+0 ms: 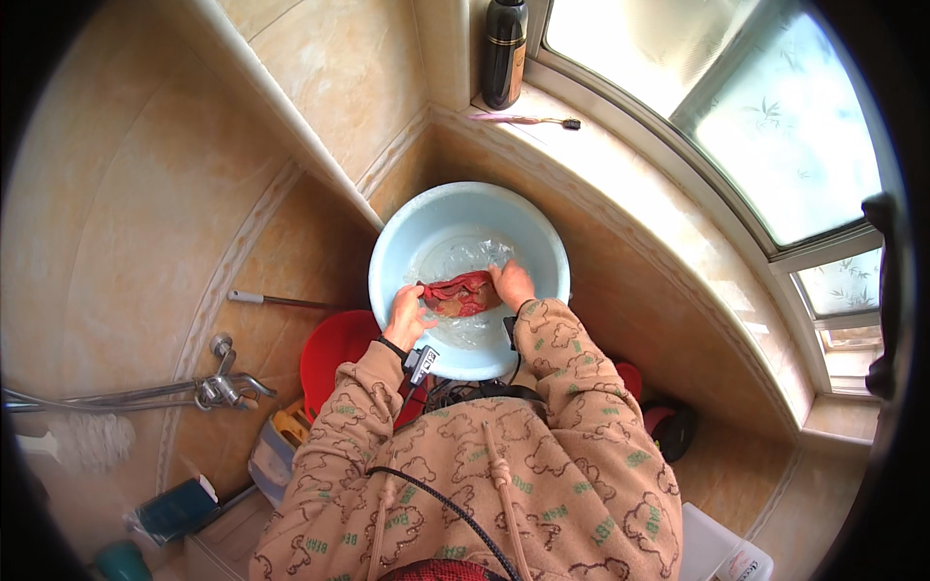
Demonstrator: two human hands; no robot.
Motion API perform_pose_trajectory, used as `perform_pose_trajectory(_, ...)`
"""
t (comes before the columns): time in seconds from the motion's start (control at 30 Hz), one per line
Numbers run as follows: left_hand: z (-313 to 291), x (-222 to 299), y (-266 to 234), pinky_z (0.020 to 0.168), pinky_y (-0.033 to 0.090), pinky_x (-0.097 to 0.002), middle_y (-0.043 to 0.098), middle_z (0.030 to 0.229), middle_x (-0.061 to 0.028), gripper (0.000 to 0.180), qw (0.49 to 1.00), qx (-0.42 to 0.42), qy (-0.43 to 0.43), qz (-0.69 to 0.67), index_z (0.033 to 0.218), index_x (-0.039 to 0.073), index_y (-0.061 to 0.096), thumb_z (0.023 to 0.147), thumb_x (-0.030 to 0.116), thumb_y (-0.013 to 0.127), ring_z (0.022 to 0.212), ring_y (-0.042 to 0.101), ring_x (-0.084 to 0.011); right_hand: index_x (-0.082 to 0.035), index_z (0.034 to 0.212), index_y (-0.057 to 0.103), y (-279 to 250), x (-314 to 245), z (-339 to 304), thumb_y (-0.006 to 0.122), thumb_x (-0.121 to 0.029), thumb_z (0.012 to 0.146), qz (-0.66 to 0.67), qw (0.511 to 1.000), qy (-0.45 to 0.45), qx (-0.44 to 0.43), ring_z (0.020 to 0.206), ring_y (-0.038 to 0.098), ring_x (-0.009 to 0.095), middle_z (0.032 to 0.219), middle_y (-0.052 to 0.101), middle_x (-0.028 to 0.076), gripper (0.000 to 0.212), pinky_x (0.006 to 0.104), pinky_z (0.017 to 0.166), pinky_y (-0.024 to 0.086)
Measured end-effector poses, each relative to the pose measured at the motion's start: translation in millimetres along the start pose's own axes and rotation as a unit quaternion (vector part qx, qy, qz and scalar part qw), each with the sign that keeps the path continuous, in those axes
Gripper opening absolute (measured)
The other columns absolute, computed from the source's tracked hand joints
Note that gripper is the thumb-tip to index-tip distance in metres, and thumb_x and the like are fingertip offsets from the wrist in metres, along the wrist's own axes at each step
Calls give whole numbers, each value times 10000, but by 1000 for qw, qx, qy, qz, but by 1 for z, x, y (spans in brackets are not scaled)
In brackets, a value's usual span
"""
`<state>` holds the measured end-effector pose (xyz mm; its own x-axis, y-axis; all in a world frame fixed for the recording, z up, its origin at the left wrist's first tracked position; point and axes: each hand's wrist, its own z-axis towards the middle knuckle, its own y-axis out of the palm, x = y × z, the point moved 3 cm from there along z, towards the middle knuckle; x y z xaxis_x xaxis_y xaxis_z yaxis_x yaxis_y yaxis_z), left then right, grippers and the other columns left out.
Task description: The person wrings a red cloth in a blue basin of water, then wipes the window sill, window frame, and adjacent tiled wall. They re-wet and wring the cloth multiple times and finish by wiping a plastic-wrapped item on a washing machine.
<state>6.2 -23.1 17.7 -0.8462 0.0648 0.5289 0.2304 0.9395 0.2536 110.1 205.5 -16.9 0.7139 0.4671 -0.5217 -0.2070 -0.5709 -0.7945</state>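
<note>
Wall: metal tap (221, 389). Then red tub (327, 360), partly behind the light blue basin (412, 230). Left hand (408, 318), fingers closed on left end of red cloth (459, 294). Cloth bunched inside basin, stretched between both hands. Dark bottle (505, 58) upright on windowsill. Right hand (513, 285) gripping cloth's right end. Toothbrush (531, 121) lying on sill, beside bottle. Window (775, 126) far right.

a crumpled red cloth (459, 290), held at both ends, stretches sideways inside a round pale blue basin (395, 242).
</note>
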Motion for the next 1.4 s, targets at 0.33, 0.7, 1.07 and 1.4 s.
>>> perform_pose_trajectory(0.33,-6,-11,6,872,481,-440,514,1208,-78,346,995,-76,36,-60,1285,86,507,951,159,559,1102,503,-253,24,1065,661,57,-20,-28,678,-267,877,7,958,-55,-281,725,723,306,882,704,199,347,424,562,589)
perform_pose_trajectory(0.7,-24,5,-10,873,518,-379,590,1146,-77,295,992,-86,57,-70,1246,40,518,989,179,483,1038,598,-224,-53,967,661,-58,-38,5,658,-171,857,268,946,-70,-171,763,652,154,871,692,29,162,306,660,532)
perform_pose_trajectory(1.07,-31,9,-6,852,530,-381,632,1114,-95,233,992,-98,77,-38,1147,43,571,978,196,525,1004,628,-239,-67,967,688,9,-35,-19,666,-174,793,-62,936,-322,-128,836,685,369,886,693,191,206,439,768,544)
perform_pose_trajectory(1.4,-27,5,-18,814,530,-352,638,1090,-85,255,991,-98,89,12,1155,41,577,965,206,537,969,635,-214,-49,986,748,48,-46,-40,704,-327,767,-167,859,-249,-415,894,705,313,910,729,168,357,414,792,546)
